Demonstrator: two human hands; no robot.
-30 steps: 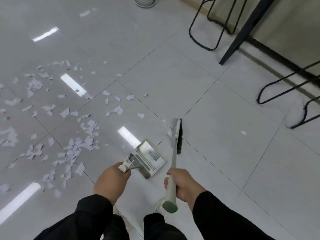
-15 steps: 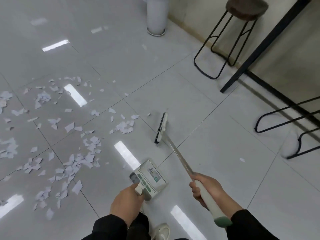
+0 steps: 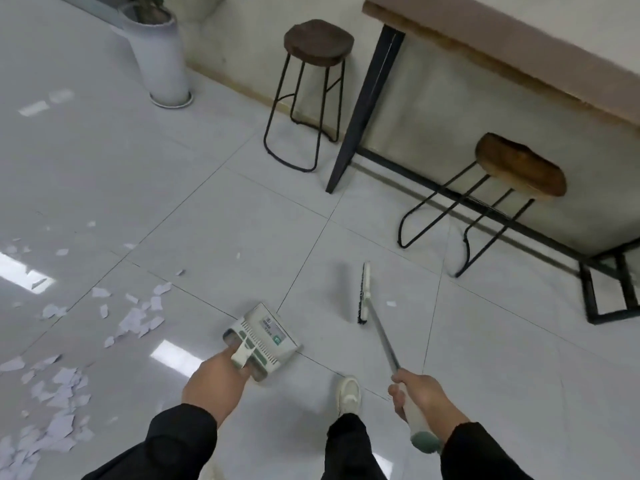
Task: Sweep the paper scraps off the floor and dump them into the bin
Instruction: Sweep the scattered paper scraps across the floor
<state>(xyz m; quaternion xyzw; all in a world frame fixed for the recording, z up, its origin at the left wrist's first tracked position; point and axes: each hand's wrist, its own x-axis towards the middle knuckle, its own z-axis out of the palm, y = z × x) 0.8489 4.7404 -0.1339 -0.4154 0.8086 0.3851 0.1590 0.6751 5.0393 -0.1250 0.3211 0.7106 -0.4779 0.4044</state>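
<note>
**Dustpan left, broom right, scraps at nine o'clock**

While my left hand [image 3: 216, 379] curls round the pale handle of the dustpan [image 3: 263, 337], the pan hangs tilted above the floor, underside up. It is white plastic, boxy, ribbed with a row of slots and green strips; a printed label sits on it with a small green logo square, text too blurred to read. My right hand [image 3: 415, 393] wraps its fingers round the white grip of the broom [image 3: 377, 327], green cap at the butt end, thin metal shaft running toward twelve o'clock to a narrow head with black bristles, edge-on, at or just off the tiles.

Paper scraps [image 3: 138, 317], torn white irregular flakes, lie scattered from nine to seven o'clock of the pan, thickest at the lower left edge; one stray flake [image 3: 391, 303] lies just beside the broom head at three o'clock. Floor [image 3: 207, 202] is glossy pale-grey tile with dark grout lines.

At twelve: round dark wooden stool [image 3: 318, 43] on black wire legs. At one to two o'clock: a second, lighter wooden stool [image 3: 519, 171] under a wooden counter [image 3: 502, 53] with black metal frame. At eleven: tall white glazed planter [image 3: 159, 60]. My white shoe [image 3: 348, 393] shows between the hands.
</note>
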